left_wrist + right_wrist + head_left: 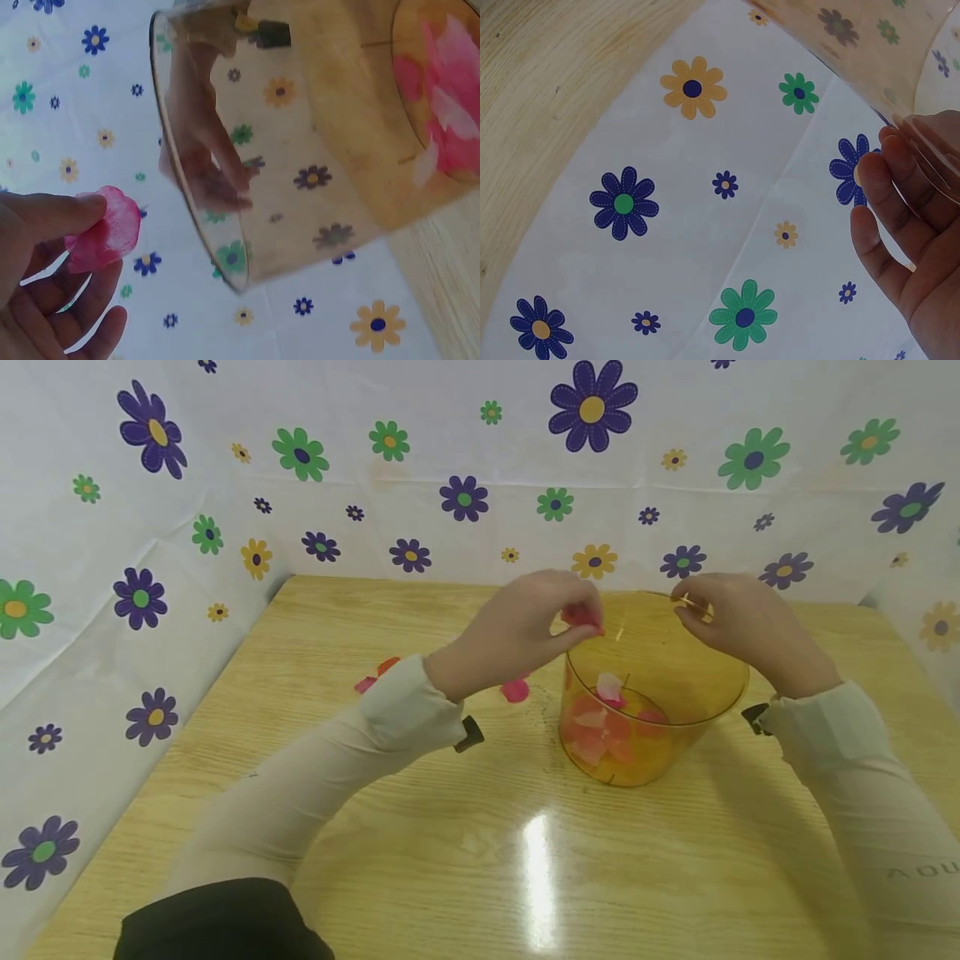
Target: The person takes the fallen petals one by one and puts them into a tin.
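In the head view, a transparent amber tub (693, 739) stands on the wooden table. Pink and whitish petals (596, 735) lie at its bottom; the left wrist view shows them through the wall. My left hand (525, 622) is just left of the tub's rim. Between thumb and fingers it pinches a pink petal (116, 229). On the far right of the rim, my right hand (750, 618) holds the edge, its fingers (896, 199) along the outside in the right wrist view. A pink petal (515, 691) lies on the table below my left hand.
More loose petals (366, 684), pink and orange-red, lie left on the table (420, 860), partly behind my left forearm. A white cloth (420, 402) printed with flowers rises behind and beside the table. A dark object (221, 922) shows at the lower left edge.
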Demonstrator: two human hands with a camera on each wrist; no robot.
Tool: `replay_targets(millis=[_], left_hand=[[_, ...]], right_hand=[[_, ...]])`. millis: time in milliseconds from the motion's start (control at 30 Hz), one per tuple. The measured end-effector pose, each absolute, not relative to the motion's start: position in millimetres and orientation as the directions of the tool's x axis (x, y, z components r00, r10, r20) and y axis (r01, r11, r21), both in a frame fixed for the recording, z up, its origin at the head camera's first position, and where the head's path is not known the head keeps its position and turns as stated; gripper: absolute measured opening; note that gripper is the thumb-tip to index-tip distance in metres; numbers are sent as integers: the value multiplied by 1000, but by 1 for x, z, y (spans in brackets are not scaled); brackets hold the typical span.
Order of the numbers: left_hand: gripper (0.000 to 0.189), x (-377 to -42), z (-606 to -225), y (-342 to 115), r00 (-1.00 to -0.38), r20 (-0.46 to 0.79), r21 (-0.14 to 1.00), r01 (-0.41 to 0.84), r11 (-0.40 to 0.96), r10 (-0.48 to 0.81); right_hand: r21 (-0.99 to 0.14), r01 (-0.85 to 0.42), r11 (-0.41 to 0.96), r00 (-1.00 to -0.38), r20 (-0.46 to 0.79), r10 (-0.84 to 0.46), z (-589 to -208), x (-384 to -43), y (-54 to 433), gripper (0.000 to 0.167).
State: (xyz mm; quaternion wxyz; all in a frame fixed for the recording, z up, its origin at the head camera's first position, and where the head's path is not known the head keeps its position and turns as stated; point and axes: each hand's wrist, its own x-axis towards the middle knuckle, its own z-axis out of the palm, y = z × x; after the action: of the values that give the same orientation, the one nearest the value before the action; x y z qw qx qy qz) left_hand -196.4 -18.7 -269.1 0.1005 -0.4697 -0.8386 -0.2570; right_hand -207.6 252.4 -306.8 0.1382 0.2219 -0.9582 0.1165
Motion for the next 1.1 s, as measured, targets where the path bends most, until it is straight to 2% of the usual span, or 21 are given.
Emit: replay_targets(millis=[167, 333, 533, 867, 967, 1100], left_hand=[[11, -192, -274, 0, -488, 345, 276, 869, 410, 802], [15, -194, -281, 2, -500, 290, 263, 862, 434, 816], [16, -200, -283, -8, -569, 258, 261, 819, 511, 780], [14, -222, -289, -45, -677, 287, 280, 736, 616, 678], [16, -238, -293, -64, -739, 271, 307, 674, 672, 617], [19, -262, -304, -97, -842, 158, 349, 536, 769, 515]], right_hand=[[-165, -451, 877, -866, 318, -386, -307, -208, 252, 14], [-174, -443, 879, -875, 300, -381, -308, -209, 252, 15], [-171, -438, 882, -877, 297, -378, -307, -209, 253, 14], [-180, -427, 886, -888, 267, -374, -307, -210, 253, 16], [-174, -436, 883, -881, 283, -379, -307, -210, 254, 15], [-164, -453, 876, -867, 313, -389, -308, -209, 254, 14]])
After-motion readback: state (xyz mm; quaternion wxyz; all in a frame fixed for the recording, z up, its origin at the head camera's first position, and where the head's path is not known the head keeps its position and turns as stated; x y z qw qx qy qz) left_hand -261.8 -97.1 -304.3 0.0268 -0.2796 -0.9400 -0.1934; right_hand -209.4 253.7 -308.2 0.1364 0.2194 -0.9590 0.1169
